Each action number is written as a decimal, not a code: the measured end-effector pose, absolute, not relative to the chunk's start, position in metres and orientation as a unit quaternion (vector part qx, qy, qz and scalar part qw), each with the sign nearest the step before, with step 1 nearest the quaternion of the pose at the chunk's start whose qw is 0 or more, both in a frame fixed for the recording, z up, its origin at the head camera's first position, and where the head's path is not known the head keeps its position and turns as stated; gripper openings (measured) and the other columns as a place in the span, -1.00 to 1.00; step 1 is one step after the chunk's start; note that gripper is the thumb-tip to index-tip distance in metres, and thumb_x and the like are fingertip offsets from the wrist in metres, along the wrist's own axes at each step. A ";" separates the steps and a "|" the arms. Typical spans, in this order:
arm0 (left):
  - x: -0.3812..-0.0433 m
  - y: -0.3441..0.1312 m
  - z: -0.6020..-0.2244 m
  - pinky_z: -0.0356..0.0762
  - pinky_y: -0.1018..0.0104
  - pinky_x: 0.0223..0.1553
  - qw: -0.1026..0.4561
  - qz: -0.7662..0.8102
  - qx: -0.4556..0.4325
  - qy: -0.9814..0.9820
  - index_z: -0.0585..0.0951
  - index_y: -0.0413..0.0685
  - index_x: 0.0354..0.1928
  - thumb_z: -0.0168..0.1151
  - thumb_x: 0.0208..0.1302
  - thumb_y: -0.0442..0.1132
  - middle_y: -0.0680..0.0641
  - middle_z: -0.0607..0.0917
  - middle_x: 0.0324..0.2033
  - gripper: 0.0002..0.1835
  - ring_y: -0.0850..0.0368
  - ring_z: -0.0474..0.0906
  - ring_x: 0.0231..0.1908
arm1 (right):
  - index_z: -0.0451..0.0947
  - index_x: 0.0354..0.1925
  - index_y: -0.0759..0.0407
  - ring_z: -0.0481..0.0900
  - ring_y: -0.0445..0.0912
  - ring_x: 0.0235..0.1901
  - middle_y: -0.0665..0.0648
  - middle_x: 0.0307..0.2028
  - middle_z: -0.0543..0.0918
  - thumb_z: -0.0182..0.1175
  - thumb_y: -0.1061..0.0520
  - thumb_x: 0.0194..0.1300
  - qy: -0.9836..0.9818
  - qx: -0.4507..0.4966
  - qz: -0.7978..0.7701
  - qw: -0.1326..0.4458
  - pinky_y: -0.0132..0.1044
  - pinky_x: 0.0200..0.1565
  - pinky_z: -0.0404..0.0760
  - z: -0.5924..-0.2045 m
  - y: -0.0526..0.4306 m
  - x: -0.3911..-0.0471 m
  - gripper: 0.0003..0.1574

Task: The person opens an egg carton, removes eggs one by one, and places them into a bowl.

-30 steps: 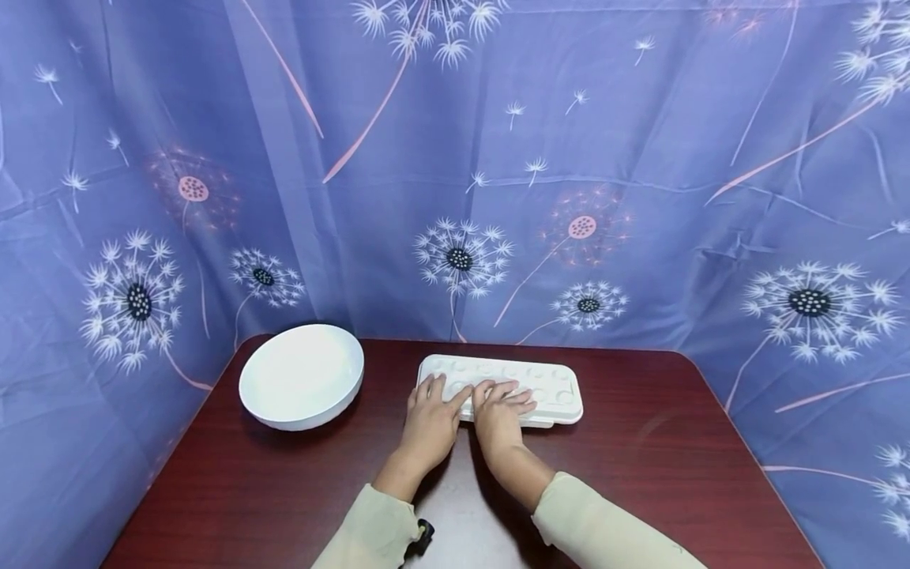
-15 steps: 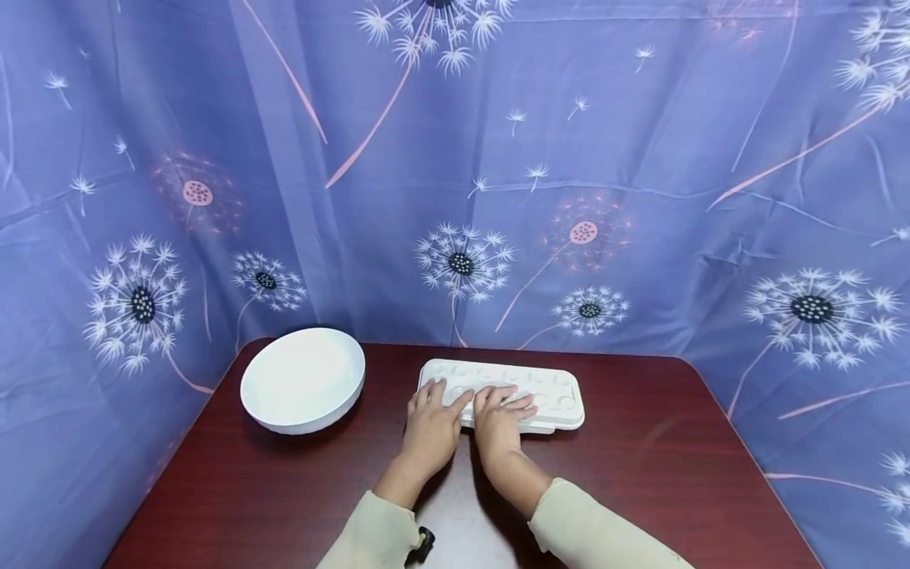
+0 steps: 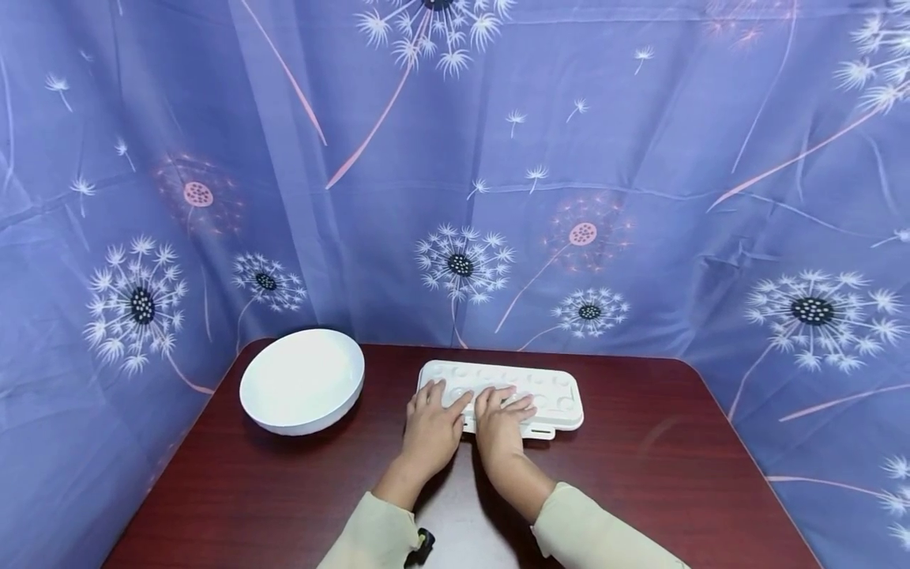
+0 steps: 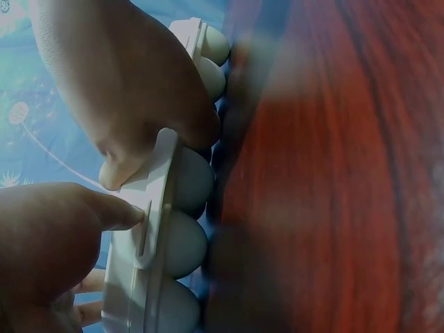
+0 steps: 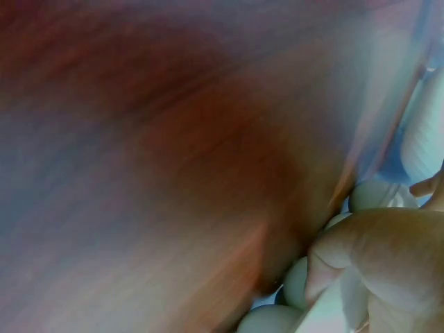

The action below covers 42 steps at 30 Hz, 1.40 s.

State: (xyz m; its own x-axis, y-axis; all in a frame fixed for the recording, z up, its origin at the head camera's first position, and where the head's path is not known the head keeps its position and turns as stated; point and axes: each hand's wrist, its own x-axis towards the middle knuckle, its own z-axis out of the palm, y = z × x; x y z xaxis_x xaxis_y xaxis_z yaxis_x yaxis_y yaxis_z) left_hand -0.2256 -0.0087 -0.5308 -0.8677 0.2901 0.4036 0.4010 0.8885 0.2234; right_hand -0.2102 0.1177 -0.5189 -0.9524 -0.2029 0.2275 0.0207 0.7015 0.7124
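A white egg box with a dimpled lid lies lengthwise near the back of the table, its lid down. My left hand rests on the lid's left half, fingers extended. Beside it, my right hand lies on the middle of the lid with fingers spread. Along the box's front edge a slotted latch strip sticks out. In the left wrist view, my left thumb touches this strip, above a row of rounded egg cups. The right wrist view shows the right hand at the edge; what is inside is hidden.
A large white bowl stands at the table's back left, left of the box. The dark red wooden table ends at a blue curtain with dandelion prints, which hangs behind and along the sides.
The latch strip at the box's front has tipped outward, and its slots now show. Both hands stay almost in place on the lid. The head view has shifted slightly.
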 end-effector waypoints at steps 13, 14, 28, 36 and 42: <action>-0.223 -0.009 -0.522 0.38 -0.27 0.26 0.156 -0.165 -0.175 -0.958 0.59 0.33 0.29 0.25 0.36 -0.06 -0.31 0.49 0.31 -0.55 -0.34 0.33 0.37 | 0.31 0.44 0.21 0.63 0.46 0.04 0.45 0.21 0.52 -0.11 -0.01 0.53 -0.939 0.069 -0.313 0.121 0.20 -0.02 0.68 -0.515 0.125 -0.206 -0.37; -0.223 -0.010 -0.521 0.38 -0.27 0.27 0.155 -0.168 -0.175 -0.958 0.59 0.33 0.29 0.25 0.36 -0.07 -0.31 0.49 0.31 -0.54 -0.34 0.33 0.37 | 0.30 0.44 0.21 0.62 0.46 0.06 0.45 0.22 0.52 -0.10 0.01 0.53 -0.946 0.068 -0.292 0.121 0.20 0.01 0.67 -0.514 0.126 -0.205 -0.37; -0.228 -0.017 -0.512 0.33 -0.33 0.28 0.130 -0.255 -0.168 -0.943 0.62 0.03 0.27 0.25 0.34 -0.11 -0.31 0.48 0.30 -0.54 -0.34 0.26 0.41 | 0.27 0.47 0.19 0.39 0.35 0.34 0.40 0.36 0.40 0.46 -0.09 0.07 -0.991 0.115 -0.027 0.065 0.22 0.32 0.39 -0.493 0.168 -0.201 0.09; -0.230 -0.022 -0.513 0.33 -0.35 0.28 0.146 -0.287 -0.136 -0.937 0.61 -0.04 0.26 0.25 0.35 -0.10 -0.33 0.41 0.36 -0.54 -0.37 0.18 0.46 | 0.41 0.33 0.25 0.45 0.34 0.29 0.43 0.22 0.51 0.57 -0.02 -0.06 -0.981 0.125 0.060 0.138 0.35 0.27 0.39 -0.485 0.199 -0.198 0.03; -0.226 -0.029 -0.515 0.40 -0.34 0.22 0.166 -0.315 -0.119 -0.927 0.61 -0.06 0.26 0.24 0.36 -0.11 -0.33 0.39 0.38 -0.54 -0.34 0.25 0.43 | 0.46 0.29 0.28 0.45 0.41 0.27 0.46 0.18 0.54 0.57 0.03 -0.05 -0.974 0.109 0.081 0.182 0.41 0.25 0.37 -0.490 0.224 -0.194 -0.05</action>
